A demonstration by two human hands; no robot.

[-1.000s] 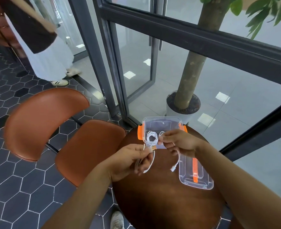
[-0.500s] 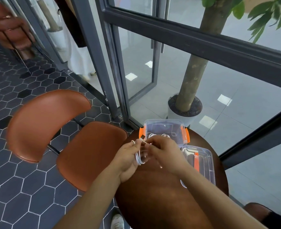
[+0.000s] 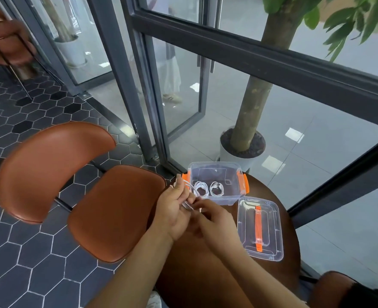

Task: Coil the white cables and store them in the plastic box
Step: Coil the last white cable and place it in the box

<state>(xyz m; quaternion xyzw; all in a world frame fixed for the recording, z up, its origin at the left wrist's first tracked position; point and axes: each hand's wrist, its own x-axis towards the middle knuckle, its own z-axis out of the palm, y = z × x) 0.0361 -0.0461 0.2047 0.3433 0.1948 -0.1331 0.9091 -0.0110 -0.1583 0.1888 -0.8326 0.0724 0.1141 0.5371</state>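
Left hand (image 3: pixel 174 210) held palm-up over the near-left edge of the round dark brown surface (image 3: pixel 217 274), fingers closed around a bundle of white cable (image 3: pixel 189 187); loops run along the fingers and one strand arcs up past the fingertips toward the box. Right hand (image 3: pixel 214 218) sits just beside and partly over the left, fingertips pinched on the same cable near the left palm; exact grip partly hidden. Clear plastic box (image 3: pixel 217 174) with orange side latches stands open at the far edge of the surface, just beyond the hands. Two coiled white cables (image 3: pixel 216 188) lie inside it side by side on the bottom. Clear lid (image 3: pixel 268 236) with orange handle lies flat on the surface to the right of the box, near its front right corner. Brown chair (image 3: pixel 108 210) stands left of the surface on dark hexagon-tile floor. Potted tree (image 3: pixel 248 130) is behind the glass, past the box.
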